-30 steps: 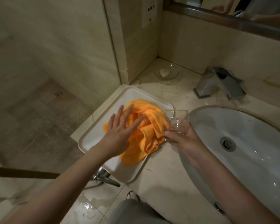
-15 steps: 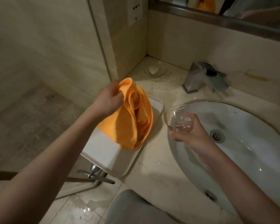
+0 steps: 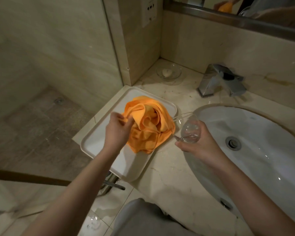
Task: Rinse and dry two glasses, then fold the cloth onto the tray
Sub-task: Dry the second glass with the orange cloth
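Glass (image 3: pixel 191 129), wet, sits in the curled right hand (image 3: pixel 200 145) at centre frame and could slip. Left hand (image 3: pixel 117 129) pinches the bunched cloth (image 3: pixel 148 123) on the tray (image 3: pixel 99 140); a tug may drag it off.

No readable text, label, brand, number or sign is showing anywhere in the view. The white wall plate with dark sockets (image 3: pixel 149 11) beside the mirror is carrying small dark marks, but they are staying too small and blurred to read as letters or figures.
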`<state>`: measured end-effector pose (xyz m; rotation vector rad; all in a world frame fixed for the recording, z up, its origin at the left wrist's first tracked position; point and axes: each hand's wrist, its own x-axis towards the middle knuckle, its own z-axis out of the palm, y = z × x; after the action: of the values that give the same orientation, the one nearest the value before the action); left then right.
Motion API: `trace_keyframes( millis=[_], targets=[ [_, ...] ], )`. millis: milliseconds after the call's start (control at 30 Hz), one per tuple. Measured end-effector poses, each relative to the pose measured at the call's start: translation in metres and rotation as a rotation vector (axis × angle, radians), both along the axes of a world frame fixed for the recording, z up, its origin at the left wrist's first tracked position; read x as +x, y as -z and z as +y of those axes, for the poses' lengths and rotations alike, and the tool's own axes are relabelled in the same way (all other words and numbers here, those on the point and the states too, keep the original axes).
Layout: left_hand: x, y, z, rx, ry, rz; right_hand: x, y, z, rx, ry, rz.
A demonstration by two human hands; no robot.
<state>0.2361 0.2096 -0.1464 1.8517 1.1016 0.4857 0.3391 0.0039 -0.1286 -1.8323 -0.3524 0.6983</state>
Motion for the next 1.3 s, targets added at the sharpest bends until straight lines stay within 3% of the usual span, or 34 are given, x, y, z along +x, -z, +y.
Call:
trace_keyframes(
  millis=[100,200,267,400,467,667,833,900,933,1000,1067,1167,1300],
  targets=[
    [-0.02,0.018,-0.018,-0.115,0.187,-0.004,0.0,0.0,-0.003,0.003,0.017,0.021],
    [-0.023,0.031,-0.03,-0.051,0.495,-0.047,0.0,0.0,-0.006,-0.006,0.012,0.027],
    [-0.008,0.027,-0.032,-0.104,0.397,-0.099,-0.001,0.001,-0.007,-0.007,0.015,0.025],
    [0.03,-0.008,-0.019,-0.216,-0.025,-0.162,0.0,0.001,-0.006,0.004,0.029,0.021],
    [0.04,-0.032,0.0,-0.224,-0.092,-0.153,0.0,-0.002,-0.006,0.012,0.024,0.013],
    [0.016,-0.101,0.029,0.029,0.062,-0.348,0.005,-0.012,-0.005,0.024,0.007,0.005],
    [-0.011,-0.103,0.025,-0.218,0.225,-0.522,0.004,-0.017,-0.001,0.057,-0.043,-0.009],
    [-0.017,-0.08,0.021,-0.355,0.377,-0.386,0.003,-0.016,0.003,0.077,-0.06,-0.01],
    [-0.02,-0.067,0.021,-0.299,0.494,-0.196,0.003,-0.014,0.004,0.086,-0.063,-0.01],
    [-0.024,-0.041,0.021,0.011,0.817,0.368,0.002,-0.009,0.006,0.094,-0.058,-0.009],
    [-0.03,-0.02,0.018,0.274,0.951,0.669,0.001,-0.003,0.006,0.075,-0.05,-0.001],
    [-0.046,-0.003,0.009,0.374,0.776,0.681,0.001,0.002,0.004,0.06,-0.041,0.009],
    [-0.065,0.01,0.012,0.442,0.63,0.47,0.001,-0.001,0.003,0.058,-0.049,0.008]
  ],
)
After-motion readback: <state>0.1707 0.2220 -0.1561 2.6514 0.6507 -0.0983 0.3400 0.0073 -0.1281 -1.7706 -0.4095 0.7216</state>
